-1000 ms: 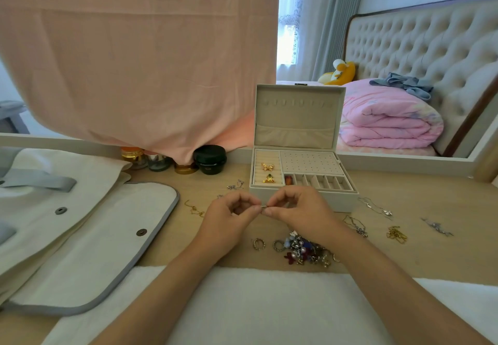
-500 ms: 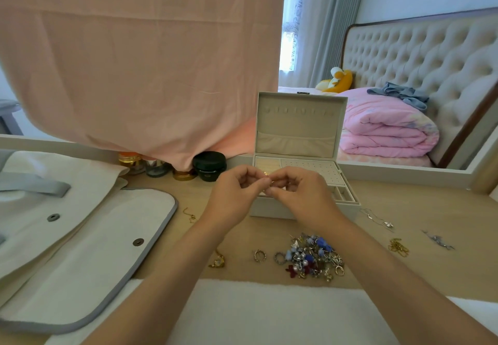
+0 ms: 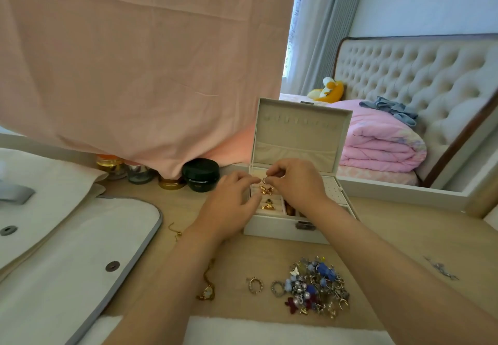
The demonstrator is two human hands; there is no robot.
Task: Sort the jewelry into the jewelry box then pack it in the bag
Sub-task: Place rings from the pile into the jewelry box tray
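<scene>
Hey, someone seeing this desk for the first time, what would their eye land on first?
The open jewelry box at the centre, where the right hand pinches a small ring over its left compartment. Next, the colourful tangled pile of jewelry on the desk in front of the box. A big pink cloth hangs across the upper left.

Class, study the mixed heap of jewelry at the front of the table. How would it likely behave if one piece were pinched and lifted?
The heap is small hooked, looped pieces overlapping, so neighbours would probably snag and trail up. It looks loose, so it would likely sag and shed pieces. Its round beads might roll on the table.
</scene>
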